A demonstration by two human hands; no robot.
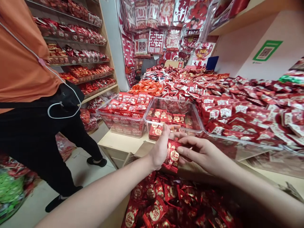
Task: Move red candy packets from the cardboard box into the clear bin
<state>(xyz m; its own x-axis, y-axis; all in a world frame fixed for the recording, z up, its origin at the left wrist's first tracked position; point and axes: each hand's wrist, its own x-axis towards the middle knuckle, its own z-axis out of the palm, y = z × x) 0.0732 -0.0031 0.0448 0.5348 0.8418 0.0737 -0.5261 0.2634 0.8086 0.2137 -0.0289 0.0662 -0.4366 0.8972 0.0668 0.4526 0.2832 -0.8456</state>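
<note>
My left hand (pixel 161 148) holds a red candy packet (pixel 173 155) with gold print against its palm, above an open cardboard box. The fingertips of my right hand (pixel 198 152) pinch the packet's right edge. Below, the box (pixel 142 151) contains many loose red and gold packets (pixel 155 212). Just beyond my hands stands a clear plastic bin (pixel 198 118), partly filled with similar red packets.
Left of that bin is another clear bin (pixel 121 122) of red packets. Large heaps of packets (pixel 237 117) spread across the right and back. A person in orange (pixel 28 60) stands at the left, before stocked shelves (pixel 78 47).
</note>
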